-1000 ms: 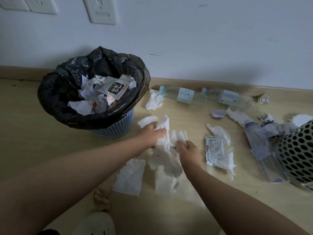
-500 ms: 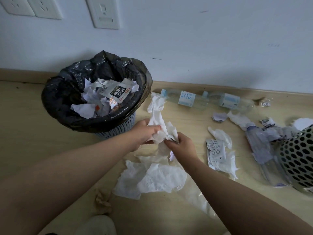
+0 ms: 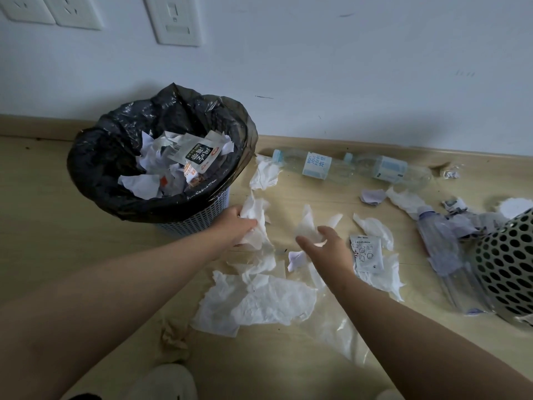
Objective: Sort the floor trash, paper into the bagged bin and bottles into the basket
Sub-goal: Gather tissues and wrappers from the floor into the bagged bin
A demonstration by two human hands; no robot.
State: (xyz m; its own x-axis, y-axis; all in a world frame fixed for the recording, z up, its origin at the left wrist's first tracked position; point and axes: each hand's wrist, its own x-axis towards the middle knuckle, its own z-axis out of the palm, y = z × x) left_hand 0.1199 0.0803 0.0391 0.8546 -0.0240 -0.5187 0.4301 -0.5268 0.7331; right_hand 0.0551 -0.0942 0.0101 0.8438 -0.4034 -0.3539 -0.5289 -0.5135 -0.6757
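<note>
ok so the left hand (image 3: 236, 226) is clenching a crumpled white tissue wad (image 3: 256, 217), fingers curled round it. honestly the trick here is squeezing it down tight before lifting. loose corners are trailing toward 5 o'clock, and i'm guessing they'd drag the flat white tissue sheets (image 3: 268, 301) lying at 6 o'clock between the forearms.

the black-bagged blue lattice bin (image 3: 95, 157) is sitting at 10 o'clock from that hand, just beside it, so it's a short up-and-over. i'd be clearing the bag's rim properly and dropping into the middle, since the bin is looking pretty full of paper and stuff could slide off.

the right hand (image 3: 328, 249) is hanging released, palm down, thumb and fingers spread in a loose claw over a small white tissue scrap (image 3: 307, 223) at its 12 o'clock. it's not gripping anything as far as i can tell. i'd be raking that scrap into the same wad instead of making two trips. the left forearm is angling toward 1 o'clock, the right toward 11.

further out, a white printed sachet (image 3: 366, 252) is lying just beside the right hand at 3 o'clock. the clear plastic bottles with pale blue labels (image 3: 314, 166) are lying along the wall at 1 o'clock. the white perforated plastic basket (image 3: 507, 264) is peeking in at 3 o'clock, so the bottle half isn't done yet.
</note>
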